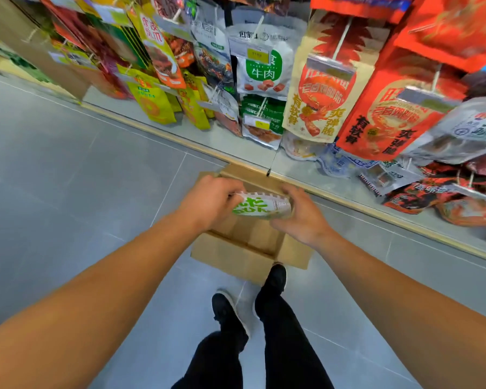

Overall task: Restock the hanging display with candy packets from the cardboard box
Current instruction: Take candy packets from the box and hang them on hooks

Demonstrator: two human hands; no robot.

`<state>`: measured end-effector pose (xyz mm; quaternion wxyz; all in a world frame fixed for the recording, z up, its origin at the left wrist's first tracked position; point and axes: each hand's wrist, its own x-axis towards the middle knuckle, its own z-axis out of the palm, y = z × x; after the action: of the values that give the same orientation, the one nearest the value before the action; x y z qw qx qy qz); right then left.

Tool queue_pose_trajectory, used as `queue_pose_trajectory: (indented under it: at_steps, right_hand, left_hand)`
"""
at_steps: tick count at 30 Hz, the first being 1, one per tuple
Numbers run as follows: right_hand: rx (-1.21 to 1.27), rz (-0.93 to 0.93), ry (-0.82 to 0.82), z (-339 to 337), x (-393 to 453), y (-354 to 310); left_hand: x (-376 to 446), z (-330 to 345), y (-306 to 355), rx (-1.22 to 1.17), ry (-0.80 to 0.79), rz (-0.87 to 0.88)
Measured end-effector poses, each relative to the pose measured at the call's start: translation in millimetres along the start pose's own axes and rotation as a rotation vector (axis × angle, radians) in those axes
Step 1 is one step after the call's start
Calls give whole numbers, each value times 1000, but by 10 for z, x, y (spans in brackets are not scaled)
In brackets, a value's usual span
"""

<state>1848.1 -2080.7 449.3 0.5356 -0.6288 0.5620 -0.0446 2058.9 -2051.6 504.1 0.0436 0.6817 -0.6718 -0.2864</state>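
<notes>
Both hands — left hand (208,202) and right hand (302,213) — grasp a white, green-lettered candy packet (261,206) with a serrated edge above the open cardboard box (247,248).

Bare forearms with no sleeves, black trousers (286,341), black shoes (225,310) with pale soles

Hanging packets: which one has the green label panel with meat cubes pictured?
The white beef packet at top centre, left of the cream-and-red packet; the neighbours are red, yellow or dark.

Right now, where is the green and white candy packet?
In the head view, the candy packet sits centre frame, held between the left hand and right hand, above the open cardboard box.
</notes>
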Motion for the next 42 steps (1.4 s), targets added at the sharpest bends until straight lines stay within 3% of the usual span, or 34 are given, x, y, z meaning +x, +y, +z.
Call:
queue_pose_trajectory:
  at_steps: [3,7,9,13,15,18,21,25,34,42]
  right_hand:
    - [132,-14,-56,-18,-377,-112]
    - [174,-50,38,-92,-1038,-171]
    - [236,-38,116,-139,-1330,-149]
    - [441,-36,172,-220,-2065,-153]
    - [534,-17,159,-277,-2352,-150]
    - [674,-23,152,-390,-2798,-145]
    - [769,-64,162,-579,-3244,-192]
    - [890,-135,225,-938,-3714,-195]
    - [907,-273,419,-2262,-4657,339]
    - [573,-294,557,-3787,-5310,895]
  left_hand:
    - [-304,-197,261,-4,26,73]
    - [-779,-468,533,68,131,126]
    - [-960,-553,590,36,228,59]
    - [-1533,-517,796,-457,354,-151]
    - [-1809,-398,949,-709,301,-257]
    - [-2200,-221,1269,-909,127,-177]
    - [-2494,-177,1704,-927,37,-45]
    - [-2653,-155,2286,-853,56,-15]
    - [-2529,-33,4085,-930,121,120]
    - [-2113,56,5639,-911,194,238]
